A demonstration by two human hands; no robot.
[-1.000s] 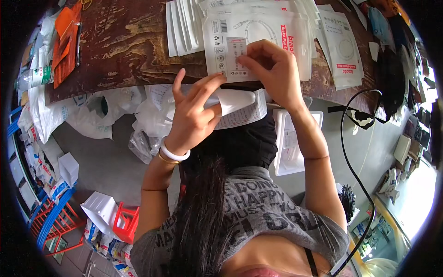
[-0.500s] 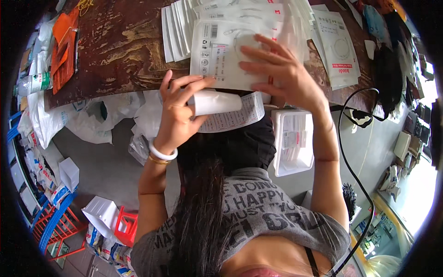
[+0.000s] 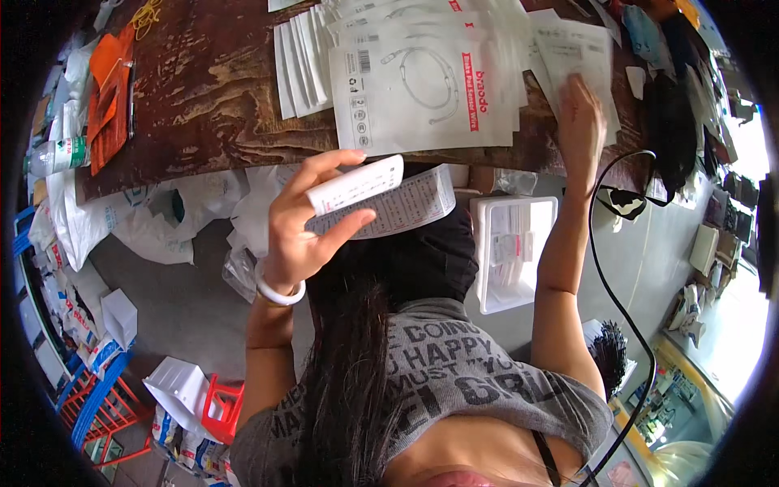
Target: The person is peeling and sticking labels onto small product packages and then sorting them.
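In my left hand (image 3: 296,223) is a curled strip of white labels (image 3: 357,188). The fingers wrap behind its rolled end, the thumb stands off in front, and the printed tail (image 3: 426,203) hangs over my lap. My right hand (image 3: 583,134), fingers close together, grips the lower part of a white flat packaging bag (image 3: 574,53) over the right-hand pile; the bag is slightly blurred. Between my hands, at the table's front edge, lies a fanned stack of such bags. Its top bag (image 3: 422,89) shows a cable drawing and a red stripe.
Orange sheets (image 3: 112,97) and a plastic bottle (image 3: 61,156) are at the table's left end. A black cable (image 3: 604,260) loops down on the right. Below the table edge stand a white bin (image 3: 485,280) with packets and some white plastic bags (image 3: 162,219).
My right hand has moved right from the middle stack, taking the top bag with its small label to the right-hand pile. My left hand has lowered slightly and turned the label roll.
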